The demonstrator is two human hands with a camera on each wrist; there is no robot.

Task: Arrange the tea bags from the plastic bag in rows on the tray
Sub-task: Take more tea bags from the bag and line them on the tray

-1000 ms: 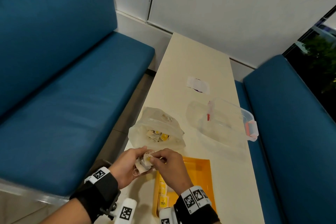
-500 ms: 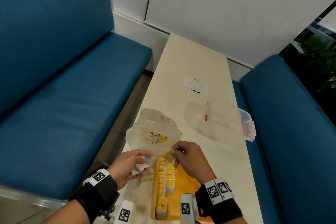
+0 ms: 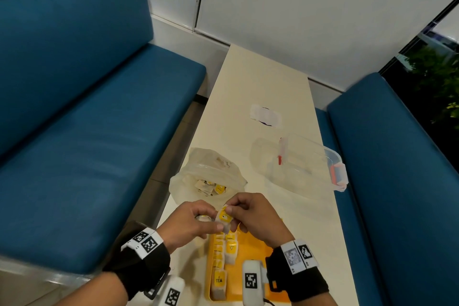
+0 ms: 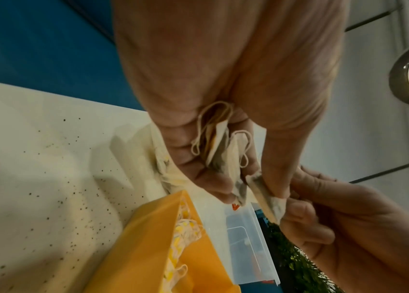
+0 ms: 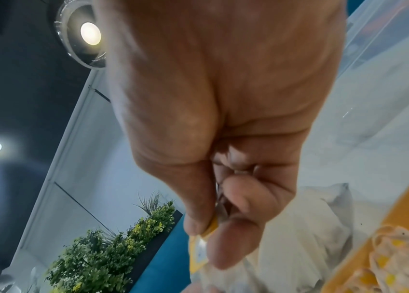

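Note:
An orange tray lies at the table's near edge. A full row of yellow-tagged tea bags runs along its left side, with a shorter second row beside it. Both hands meet above the tray's far end. My left hand grips a small bunch of tea bags with looped strings. My right hand pinches one tea bag of that bunch by its yellow tag. Just beyond the hands sits the open plastic bag, with more tea bags inside.
A clear plastic container with an orange latch lies on its side at the table's right edge. A small white wrapper lies further along the table. Blue benches flank both long sides.
Half a second ago my right hand was setting a tea bag down at the tray's far end. It has come back to the left hand and now pinches another bag from the bunch.

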